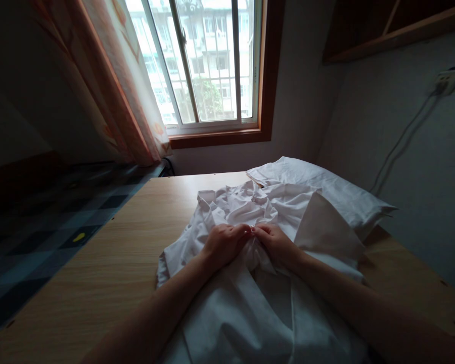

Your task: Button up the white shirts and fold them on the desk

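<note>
A white shirt (231, 308) lies spread and rumpled on the wooden table, its collar toward the window and its lower part toward me. My left hand (227, 241) is closed, pinching the front of the shirt just below the collar. Right beside it, my right hand (275, 242) also pinches the cloth, and the fingertips of both hands meet. Whatever small part of the shirt front sits between the fingertips is too small to make out. One sleeve or flap of the shirt stands up in a fold to the right of my right hand.
Behind the shirt at the right, a white pillow (311, 177) rests on the wooden table (98, 283). A checked bed cover (41, 242) runs along the left. Ahead are a window (208, 65) and a patterned curtain (125, 91). A cable (402, 131) hangs down the right wall.
</note>
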A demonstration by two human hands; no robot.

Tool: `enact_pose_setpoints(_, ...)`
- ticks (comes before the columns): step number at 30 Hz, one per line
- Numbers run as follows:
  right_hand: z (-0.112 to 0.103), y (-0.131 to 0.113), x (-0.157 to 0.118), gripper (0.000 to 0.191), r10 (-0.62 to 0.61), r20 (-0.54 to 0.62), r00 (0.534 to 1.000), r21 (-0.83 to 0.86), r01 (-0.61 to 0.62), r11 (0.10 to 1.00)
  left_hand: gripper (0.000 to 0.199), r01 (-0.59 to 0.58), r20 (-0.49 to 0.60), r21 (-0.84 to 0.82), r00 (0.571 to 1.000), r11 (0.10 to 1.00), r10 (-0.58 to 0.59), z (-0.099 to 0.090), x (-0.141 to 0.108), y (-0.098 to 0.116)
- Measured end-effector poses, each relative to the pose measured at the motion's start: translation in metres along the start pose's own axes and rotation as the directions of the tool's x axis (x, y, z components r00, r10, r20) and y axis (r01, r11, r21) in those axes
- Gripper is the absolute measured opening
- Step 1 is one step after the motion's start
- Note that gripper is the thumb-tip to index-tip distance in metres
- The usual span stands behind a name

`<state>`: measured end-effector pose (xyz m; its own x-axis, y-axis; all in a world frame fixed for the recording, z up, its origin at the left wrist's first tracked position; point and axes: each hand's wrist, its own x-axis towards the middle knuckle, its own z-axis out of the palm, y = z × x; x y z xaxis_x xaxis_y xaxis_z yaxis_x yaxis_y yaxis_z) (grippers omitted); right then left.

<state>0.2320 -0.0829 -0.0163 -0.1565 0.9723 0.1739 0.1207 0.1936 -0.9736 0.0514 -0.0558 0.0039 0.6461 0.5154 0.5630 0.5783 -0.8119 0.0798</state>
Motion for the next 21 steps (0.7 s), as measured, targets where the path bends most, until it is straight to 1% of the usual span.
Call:
enact_pose_setpoints(4, 0.002, 0.000, 0.000, 0.039, 0.014, -0.053, 0.999, 0.026, -0.012, 1.000, 0.025, 0.027, 0.061, -0.026, 0.998, 0.999, -0.025, -0.003, 0.004, -0.002)
enact_pose_setpoints(6, 0.004, -0.001, 0.000, 0.038, 0.042, -0.062, 0.997, 0.094, -0.036, 0.995, 0.024, 0.037, 0.059, -0.062, 0.998, 0.997, -0.033, -0.004, 0.004, -0.003)
enact_pose_setpoints(8, 0.006, -0.003, -0.001, 0.037, 0.085, -0.047, 0.995, 0.203, -0.074, 0.976, 0.024, 0.044, 0.041, -0.103, 0.998, 0.994, -0.040, -0.004, 0.005, -0.004)
enact_pose_setpoints(12, 0.008, -0.009, -0.003, 0.034, 0.156, 0.007, 0.988, 0.396, -0.146, 0.906, 0.023, 0.090, 0.020, -0.194, 0.996, 0.977, -0.088, -0.005, 0.004, -0.004)
enact_pose_setpoints(16, 0.008, -0.014, -0.004, 0.027, 0.171, 0.033, 0.985, 0.493, -0.165, 0.854, 0.021, 0.172, 0.054, -0.305, 0.985, 0.937, -0.163, -0.005, 0.004, -0.004)
enact_pose_setpoints(19, 0.005, -0.016, -0.003, 0.026, 0.227, 0.050, 0.973, 0.591, -0.212, 0.779, 0.021, 0.230, 0.061, -0.324, 0.973, 0.917, -0.223, -0.003, 0.004, -0.005)
enact_pose_setpoints(21, 0.003, -0.016, -0.002, 0.025, 0.272, 0.039, 0.962, 0.642, -0.232, 0.731, 0.021, 0.254, 0.077, -0.328, 0.967, 0.910, -0.242, -0.001, 0.004, -0.008)
